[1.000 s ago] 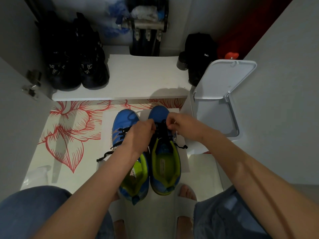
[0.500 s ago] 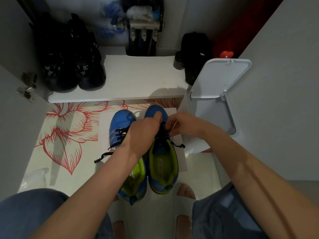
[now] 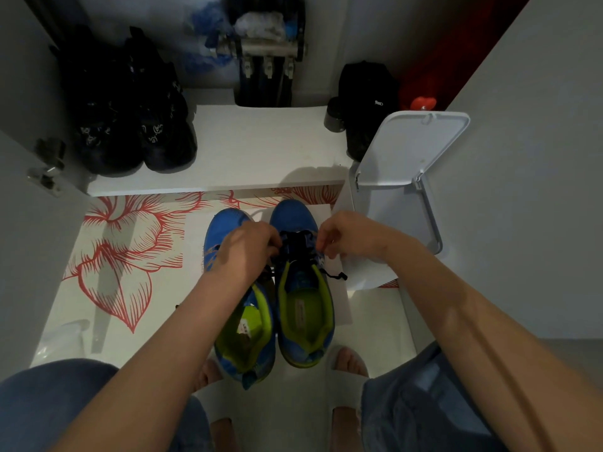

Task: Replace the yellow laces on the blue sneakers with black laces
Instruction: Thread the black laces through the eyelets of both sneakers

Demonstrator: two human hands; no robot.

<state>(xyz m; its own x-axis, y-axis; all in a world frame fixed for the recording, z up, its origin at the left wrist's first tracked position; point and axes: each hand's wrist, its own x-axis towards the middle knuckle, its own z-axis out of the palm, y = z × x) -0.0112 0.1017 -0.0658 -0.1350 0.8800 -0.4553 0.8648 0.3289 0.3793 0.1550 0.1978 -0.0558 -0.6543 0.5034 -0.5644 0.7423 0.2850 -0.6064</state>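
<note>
Two blue sneakers with lime-green lining stand side by side on the floor, toes pointing away from me. The right sneaker [image 3: 303,308] carries a black lace [image 3: 298,243] across its eyelets, and one loose lace end [image 3: 336,276] trails off its right side. My left hand [image 3: 248,249] pinches the lace at the sneaker's left edge. My right hand [image 3: 346,236] pinches it at the right edge. My left forearm hides most of the left sneaker [image 3: 225,233] and its lacing. No yellow lace shows.
A white bin [image 3: 404,203] with its lid raised stands just right of the sneakers. A white shelf [image 3: 248,151] behind them holds black shoes [image 3: 130,125] and a black bag [image 3: 365,93]. The floor mat [image 3: 124,256] has red flowers. My slippered feet [image 3: 346,380] are just behind the heels.
Both hands stay at the right sneaker's lacing. My left hand has drawn back a little from over the toe toward the sneaker's left edge, so the gap between the hands has widened.
</note>
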